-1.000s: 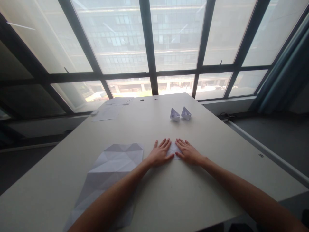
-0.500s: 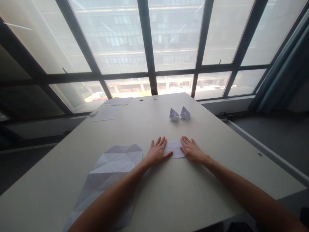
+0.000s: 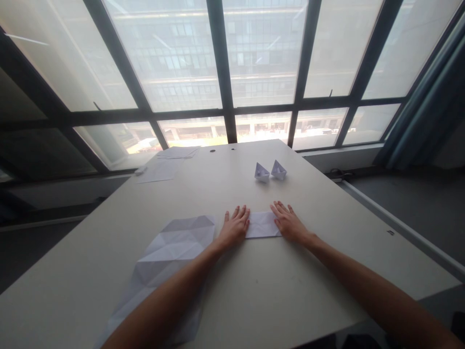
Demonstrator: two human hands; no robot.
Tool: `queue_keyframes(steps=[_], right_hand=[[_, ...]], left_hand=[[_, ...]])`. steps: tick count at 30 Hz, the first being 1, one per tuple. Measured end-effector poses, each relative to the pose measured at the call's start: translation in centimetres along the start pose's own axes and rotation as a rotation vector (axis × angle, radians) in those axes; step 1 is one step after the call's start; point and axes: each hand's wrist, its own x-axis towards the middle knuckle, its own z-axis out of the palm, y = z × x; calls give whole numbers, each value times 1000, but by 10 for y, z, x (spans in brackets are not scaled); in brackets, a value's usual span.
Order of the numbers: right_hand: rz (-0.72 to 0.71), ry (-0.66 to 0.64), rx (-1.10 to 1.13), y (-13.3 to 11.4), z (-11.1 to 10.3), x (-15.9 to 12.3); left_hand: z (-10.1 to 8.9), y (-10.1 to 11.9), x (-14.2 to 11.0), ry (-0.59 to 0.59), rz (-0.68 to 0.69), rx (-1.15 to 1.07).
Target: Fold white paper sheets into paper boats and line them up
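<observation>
Lying flat and open on the white table (image 3: 254,300), left hand (image 3: 235,228) and right hand (image 3: 288,224), holding nothing tight, each touching one end of a small folded white paper (image 3: 263,225) between them. Just beside the left hand, a big creased paper sheet (image 3: 178,245), partly under the left arm (image 3: 170,291). Farther up the table, two small paper boats (image 3: 270,171) side by side, and loose papers (image 3: 162,171) near the far edge
</observation>
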Motion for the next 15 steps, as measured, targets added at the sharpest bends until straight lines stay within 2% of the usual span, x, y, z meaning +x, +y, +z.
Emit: queue_keyframes(steps=[2, 6, 15], right_hand=[[-136, 11, 40, -4, -3, 0], [-319, -93, 130, -11, -6, -2], [-243, -142, 109, -12, -8, -4]], left_hand=[[0, 0, 0, 17, 7, 3], [1, 0, 0, 40, 9, -2], [3, 1, 1, 38, 4, -19]])
